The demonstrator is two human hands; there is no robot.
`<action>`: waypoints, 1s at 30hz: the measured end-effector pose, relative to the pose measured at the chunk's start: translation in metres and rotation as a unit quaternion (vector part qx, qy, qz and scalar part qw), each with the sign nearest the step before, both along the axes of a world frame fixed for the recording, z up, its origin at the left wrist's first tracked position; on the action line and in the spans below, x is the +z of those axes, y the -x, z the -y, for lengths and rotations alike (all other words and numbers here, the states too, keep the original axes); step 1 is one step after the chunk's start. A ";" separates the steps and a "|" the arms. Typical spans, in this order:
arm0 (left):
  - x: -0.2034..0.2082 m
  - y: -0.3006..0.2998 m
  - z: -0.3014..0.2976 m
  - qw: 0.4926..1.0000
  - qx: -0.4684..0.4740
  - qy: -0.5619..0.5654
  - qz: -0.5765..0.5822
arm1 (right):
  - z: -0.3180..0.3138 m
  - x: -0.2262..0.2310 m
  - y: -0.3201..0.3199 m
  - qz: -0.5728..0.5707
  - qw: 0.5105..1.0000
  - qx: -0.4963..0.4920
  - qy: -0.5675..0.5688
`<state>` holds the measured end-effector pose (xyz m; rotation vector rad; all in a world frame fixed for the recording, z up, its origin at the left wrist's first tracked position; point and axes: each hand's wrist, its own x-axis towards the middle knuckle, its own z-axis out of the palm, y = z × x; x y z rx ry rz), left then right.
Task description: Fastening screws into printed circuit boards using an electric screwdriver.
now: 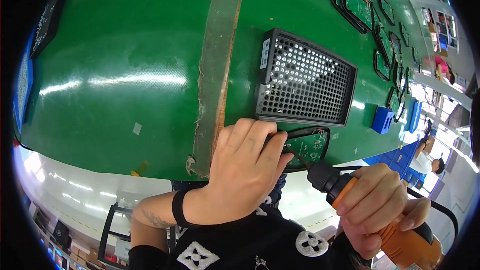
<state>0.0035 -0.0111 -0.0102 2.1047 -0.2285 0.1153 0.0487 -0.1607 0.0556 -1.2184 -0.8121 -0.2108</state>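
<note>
1. The board (305, 146), green in a black frame (327, 145), lies on the table (125, 125) near the edge by the person, just below the tray (260, 101).
2. The left hand (245, 162) reaches over the board's left end, fingers bent and bunched, thumb and forefinger close together. It covers that end, so I cannot tell whether it grips the frame, presses on it or pinches something small.
3. The right hand (376, 205) is wrapped firmly around the driver (407, 247), orange and black, its fingers closed over the body behind the black chuck (322, 176).
4. The bit (298, 157) slants up and left to the left thumb's side; whether its tip touches anything is hidden from me.
5. To my eye the board is light, thin and stiff, its small parts and wires easily hurt. I'd hold it by the frame's rim, fingers off the green face; being so light, it could slide on the smooth top if not steadied.
6. The driver looks much heavier and rigid, best held around its thick body, as here; a slip of the bit could scratch the board.
7. The tray, dark and full of round holes, carries silver pieces (302, 62) in its upper-left part. More framed boards (359, 7) lie beyond, with a blue box (383, 120) nearer.
</note>
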 end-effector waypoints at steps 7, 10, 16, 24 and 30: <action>0.000 0.002 -0.001 1.000 -0.019 -0.019 0.007 | 0.000 -0.001 0.001 0.010 1.000 0.009 0.025; 0.000 0.001 -0.002 1.000 -0.015 -0.017 0.014 | -0.009 0.003 0.001 -0.008 0.998 0.011 0.055; 0.004 -0.004 0.004 1.000 -0.001 0.006 0.026 | -0.011 0.017 -0.006 -0.033 0.995 0.019 0.087; 0.022 0.005 0.001 0.996 -0.002 -0.087 0.009 | 0.006 0.021 0.011 -0.175 0.971 -0.012 -0.162; 0.052 0.005 -0.008 0.960 -0.119 0.157 -0.198 | 0.083 0.010 0.039 -0.165 0.930 -0.079 -0.318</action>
